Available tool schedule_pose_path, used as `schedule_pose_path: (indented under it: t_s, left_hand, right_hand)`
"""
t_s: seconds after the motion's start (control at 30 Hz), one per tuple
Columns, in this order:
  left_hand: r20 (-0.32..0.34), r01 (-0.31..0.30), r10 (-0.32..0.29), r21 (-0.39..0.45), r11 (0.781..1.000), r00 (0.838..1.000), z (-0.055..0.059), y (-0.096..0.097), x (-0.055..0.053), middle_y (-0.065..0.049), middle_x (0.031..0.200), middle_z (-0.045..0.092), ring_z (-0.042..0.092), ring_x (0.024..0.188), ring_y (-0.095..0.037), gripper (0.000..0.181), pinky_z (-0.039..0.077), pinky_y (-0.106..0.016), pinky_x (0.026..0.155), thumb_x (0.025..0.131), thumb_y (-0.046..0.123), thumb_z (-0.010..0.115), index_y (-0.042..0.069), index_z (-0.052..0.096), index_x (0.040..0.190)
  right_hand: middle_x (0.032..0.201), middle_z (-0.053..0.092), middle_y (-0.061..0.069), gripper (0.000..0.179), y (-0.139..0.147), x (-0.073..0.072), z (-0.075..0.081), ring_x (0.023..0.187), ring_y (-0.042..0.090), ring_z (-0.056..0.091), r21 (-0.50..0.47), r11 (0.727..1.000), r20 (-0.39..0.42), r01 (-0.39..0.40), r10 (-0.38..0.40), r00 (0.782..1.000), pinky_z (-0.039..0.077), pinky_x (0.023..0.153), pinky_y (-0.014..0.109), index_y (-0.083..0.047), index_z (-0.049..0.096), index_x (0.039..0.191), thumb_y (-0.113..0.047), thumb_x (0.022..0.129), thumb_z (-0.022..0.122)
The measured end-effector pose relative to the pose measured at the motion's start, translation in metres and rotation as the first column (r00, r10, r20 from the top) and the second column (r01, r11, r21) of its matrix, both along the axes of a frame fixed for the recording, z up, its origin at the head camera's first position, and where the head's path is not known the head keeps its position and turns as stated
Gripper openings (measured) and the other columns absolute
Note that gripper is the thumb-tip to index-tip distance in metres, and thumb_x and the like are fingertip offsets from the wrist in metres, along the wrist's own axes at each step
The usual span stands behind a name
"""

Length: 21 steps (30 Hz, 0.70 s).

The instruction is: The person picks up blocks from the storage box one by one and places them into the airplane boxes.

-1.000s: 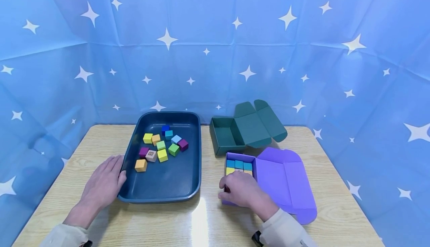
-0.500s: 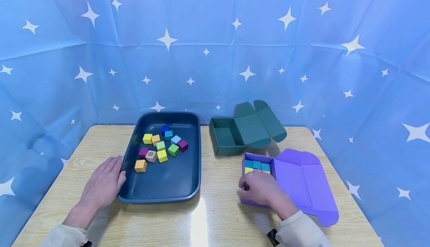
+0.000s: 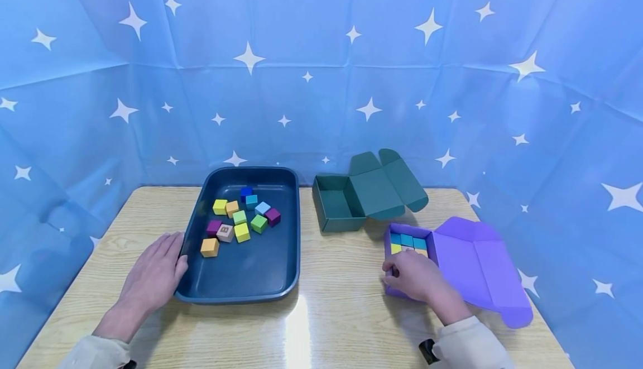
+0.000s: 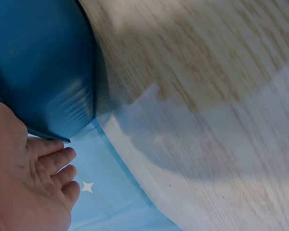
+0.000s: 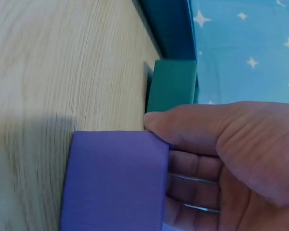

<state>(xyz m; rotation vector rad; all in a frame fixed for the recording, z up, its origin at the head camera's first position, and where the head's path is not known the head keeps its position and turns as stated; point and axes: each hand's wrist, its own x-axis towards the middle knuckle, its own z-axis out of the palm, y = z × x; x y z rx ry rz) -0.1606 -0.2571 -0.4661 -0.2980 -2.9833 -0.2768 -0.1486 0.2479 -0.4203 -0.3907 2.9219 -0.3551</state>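
On the right of the table lies an unfolded purple cardboard box [image 3: 464, 266] with its lid spread out. Teal, yellow and other small cubes [image 3: 407, 241] sit packed inside it; the front ones are behind my hand. My right hand [image 3: 416, 275] grips the box's left wall, and in the right wrist view its thumb lies at the purple box's wall [image 5: 115, 183]. My left hand [image 3: 153, 275] rests with straight fingers against the left rim of a dark blue tray [image 3: 251, 279]. Loose coloured cubes [image 3: 242, 232] are scattered in the tray.
A dark green cardboard box [image 3: 341, 224] stands behind the purple one, its lid flaps [image 3: 384, 187] folded out to the right. Blue star-patterned cloth [image 3: 321, 78] hangs around the back and sides of the wooden table [image 3: 341, 302].
The purple box, with its cubes, has slid right across the table along with my right hand. My left hand and the tray stay in place.
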Motion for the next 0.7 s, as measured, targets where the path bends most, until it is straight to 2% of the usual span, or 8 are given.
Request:
schedule_pose_path:
  t_s: [0.13, 0.2, 0.3, 0.37, 0.5, 0.7]
  left_hand:
    - [0.001, 0.002, -0.002, -0.003, 1.000, 1.000, 0.001, 0.000, 0.000, -0.029, 0.147, 0.040, 0.032, 0.137, -0.046, 0.057, 0.027, -0.057, 0.114, 0.103, 0.028, 0.040, -0.009, 0.033, 0.146]
    - [0.002, 0.002, -0.002, -0.004, 1.000, 1.000, 0.001, 0.001, 0.000, -0.029, 0.147, 0.040, 0.032, 0.137, -0.046, 0.057, 0.027, -0.056, 0.114, 0.103, 0.028, 0.039, -0.009, 0.033, 0.146]
    - [0.002, 0.001, -0.001, -0.003, 1.000, 1.000, 0.001, 0.000, 0.000, -0.029, 0.147, 0.039, 0.032, 0.137, -0.046, 0.057, 0.026, -0.056, 0.114, 0.103, 0.028, 0.039, -0.009, 0.033, 0.146]
    - [0.000, 0.001, -0.001, -0.003, 1.000, 1.000, 0.001, 0.000, 0.000, -0.029, 0.147, 0.040, 0.032, 0.137, -0.046, 0.057, 0.027, -0.056, 0.114, 0.103, 0.028, 0.040, -0.009, 0.033, 0.146]
    - [-0.008, -0.002, 0.002, 0.000, 1.000, 1.000, 0.000, 0.000, 0.001, -0.029, 0.147, 0.040, 0.033, 0.137, -0.045, 0.057, 0.027, -0.056, 0.114, 0.103, 0.028, 0.040, -0.009, 0.034, 0.146]
    - [-0.008, -0.004, 0.004, 0.013, 1.000, 1.000, 0.000, 0.000, 0.001, -0.028, 0.147, 0.040, 0.032, 0.138, -0.045, 0.057, 0.027, -0.056, 0.114, 0.103, 0.028, 0.040, -0.008, 0.034, 0.146]
  right_hand:
    - [0.084, 0.069, -0.005, 0.012, 0.008, -0.002, -0.003, 0.072, 0.009, 0.054, 0.003, 0.999, -0.019, 0.039, -0.038, 0.999, 0.052, 0.072, 0.033, -0.013, 0.075, 0.097, -0.015, 0.087, 0.069]
    - [0.083, 0.068, -0.005, 0.012, 0.011, -0.004, -0.004, 0.070, 0.009, 0.053, 0.011, 0.999, -0.027, 0.054, -0.053, 0.998, 0.051, 0.069, 0.032, -0.014, 0.074, 0.098, -0.017, 0.088, 0.067]
    - [0.075, 0.061, -0.007, 0.004, 0.015, -0.007, -0.007, 0.066, 0.011, 0.050, 0.035, 0.997, -0.041, 0.063, -0.061, 0.997, 0.043, 0.062, 0.028, -0.017, 0.071, 0.089, -0.017, 0.089, 0.067]
    - [0.069, 0.055, -0.007, 0.008, 0.017, -0.009, -0.008, 0.064, 0.012, 0.048, 0.051, 0.997, -0.052, 0.063, -0.060, 0.997, 0.038, 0.059, 0.027, -0.018, 0.066, 0.082, -0.016, 0.090, 0.066]
    - [0.063, 0.051, -0.005, 0.016, 0.022, -0.013, -0.009, 0.062, 0.013, 0.046, 0.080, 0.994, -0.071, 0.072, -0.067, 0.995, 0.036, 0.056, 0.028, -0.018, 0.062, 0.076, -0.013, 0.090, 0.065]
    - [0.074, 0.061, -0.006, 0.008, 0.029, -0.018, -0.012, 0.065, 0.013, 0.051, 0.059, 0.992, -0.123, 0.110, -0.102, 0.987, 0.044, 0.058, 0.030, -0.016, 0.069, 0.091, -0.010, 0.091, 0.063]
